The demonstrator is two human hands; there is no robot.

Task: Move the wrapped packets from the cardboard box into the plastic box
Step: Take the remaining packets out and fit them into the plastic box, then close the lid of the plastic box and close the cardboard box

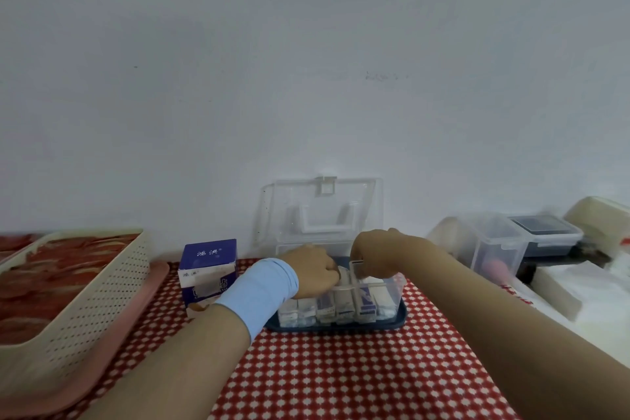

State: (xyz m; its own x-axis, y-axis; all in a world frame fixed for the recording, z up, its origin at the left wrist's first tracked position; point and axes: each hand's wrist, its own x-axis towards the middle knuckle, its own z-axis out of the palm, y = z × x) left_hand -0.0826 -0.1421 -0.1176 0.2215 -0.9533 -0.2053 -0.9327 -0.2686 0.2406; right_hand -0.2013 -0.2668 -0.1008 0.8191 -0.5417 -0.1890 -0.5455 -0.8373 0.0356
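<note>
Cloth in red and white checks (324, 368) covered the desk. At its left edge a cream perforated basket (102, 290) sat on a pink tray (102, 361). Next, toward the far edge, the cardboard box (208, 274) stood upright, blue and white; whether it held anything more could not be seen. The left hand (313, 271), a pale blue band (259, 293) on its wrist, lay over the left rim of the plastic box (392, 293), fingers curled; whether they gripped the rim or a packet could not be told. The plastic box stood on a dark blue tray (341, 327) by the middle of the far edge, its lid (324, 211) thrown back upright, and a row of wrapped packets (327, 312) stood on edge along its near wall. Above its right half the right hand (381, 254) pinched one packet (357, 266) by its top edge. Such packets were likely light, flat and slightly slick, soft enough to crease, so a gentle pinch on the short upper edge seemed best. Clear containers (494, 249) crowded the right edge.
</note>
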